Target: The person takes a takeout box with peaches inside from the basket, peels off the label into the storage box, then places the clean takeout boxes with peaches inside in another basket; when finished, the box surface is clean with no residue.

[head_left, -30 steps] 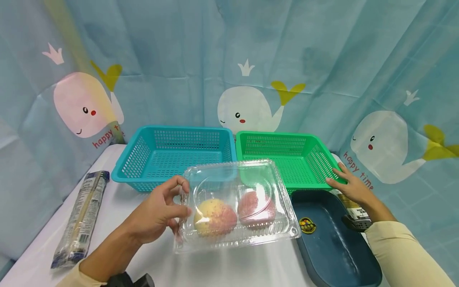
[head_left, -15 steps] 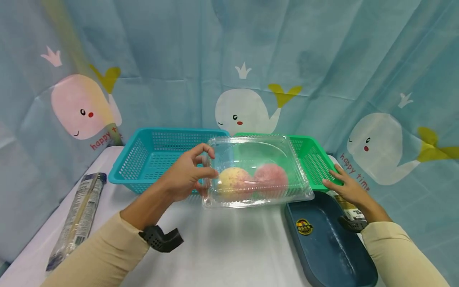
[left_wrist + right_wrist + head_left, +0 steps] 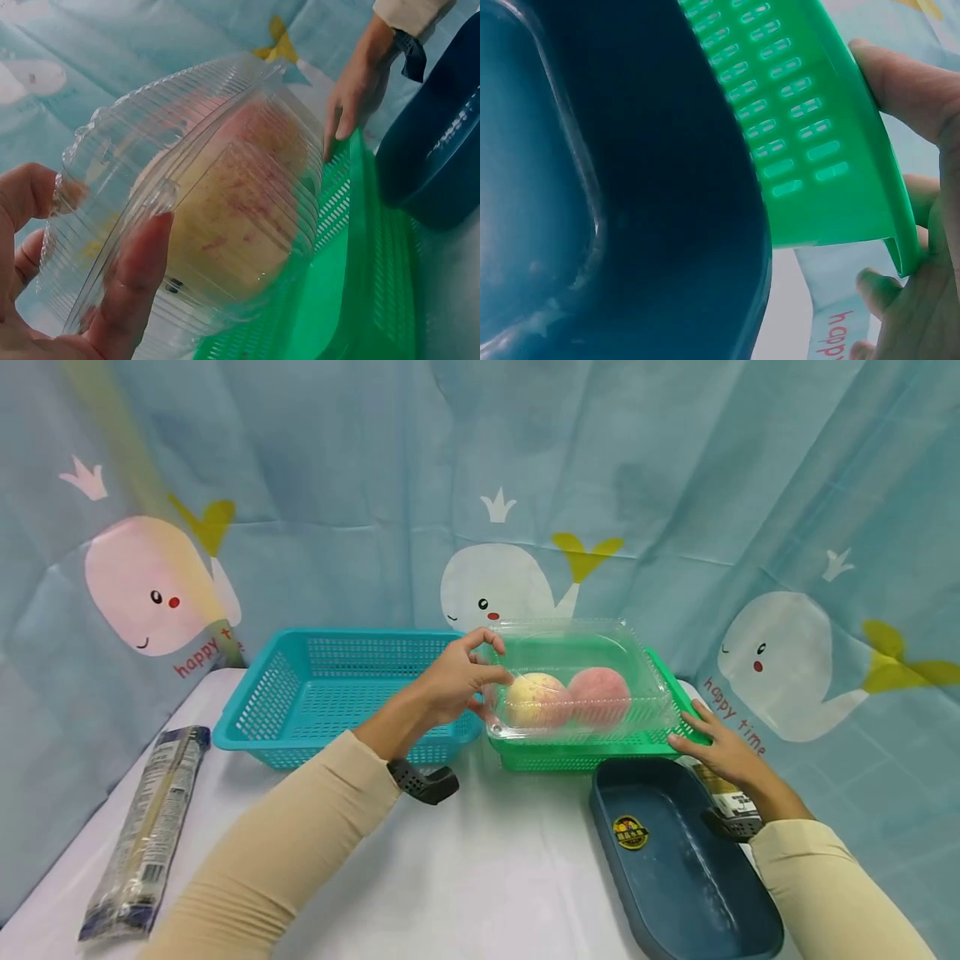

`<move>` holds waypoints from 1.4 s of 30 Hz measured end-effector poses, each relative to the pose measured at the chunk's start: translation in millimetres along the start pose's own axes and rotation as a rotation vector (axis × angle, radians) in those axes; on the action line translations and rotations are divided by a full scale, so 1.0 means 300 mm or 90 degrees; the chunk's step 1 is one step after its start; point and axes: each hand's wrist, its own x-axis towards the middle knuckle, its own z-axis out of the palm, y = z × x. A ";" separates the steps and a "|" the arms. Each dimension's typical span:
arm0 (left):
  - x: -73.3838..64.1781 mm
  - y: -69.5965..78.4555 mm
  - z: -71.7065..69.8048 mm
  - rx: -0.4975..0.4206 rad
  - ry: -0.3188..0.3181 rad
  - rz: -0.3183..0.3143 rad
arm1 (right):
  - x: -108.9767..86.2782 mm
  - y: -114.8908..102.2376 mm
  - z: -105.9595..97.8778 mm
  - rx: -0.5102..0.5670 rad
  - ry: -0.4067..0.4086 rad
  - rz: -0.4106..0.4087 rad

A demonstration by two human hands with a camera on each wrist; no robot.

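My left hand (image 3: 461,681) pinches the left edge of a clear plastic clamshell box (image 3: 570,639). Inside it are two peach-like fruits, one yellow and pink (image 3: 536,697), one pinker (image 3: 600,693). The box hangs slightly tilted over the green basket (image 3: 555,756). In the left wrist view, thumb and fingers of the left hand (image 3: 90,277) lie on either side of the box's rim. My right hand (image 3: 731,756) holds the green basket's front right corner; in the right wrist view its thumb (image 3: 907,86) touches the rim and the other fingers are partly behind it.
A blue basket (image 3: 247,739) stands left of the green one. In front at right is a dark blue tray (image 3: 675,877) with a round sticker. A long wrapped packet (image 3: 146,835) lies at left, and another package (image 3: 727,793) is partly hidden beneath the right wrist.
My left hand has carried the clamshell box forward and to the right, from above the table's middle to over the green basket. My right hand has stayed at the basket's corner.
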 end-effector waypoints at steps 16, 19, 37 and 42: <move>0.189 -0.137 0.071 0.026 0.020 -0.025 | -0.008 0.021 -0.026 0.019 -0.006 -0.008; 0.203 -0.171 0.073 0.024 0.037 -0.039 | -0.004 0.016 -0.026 0.019 -0.006 -0.011; 0.246 -0.227 0.111 0.062 0.054 -0.070 | -0.005 0.011 -0.004 0.015 -0.005 -0.019; 0.257 -0.230 0.128 0.104 0.078 -0.097 | -0.004 0.007 -0.001 0.016 -0.005 -0.002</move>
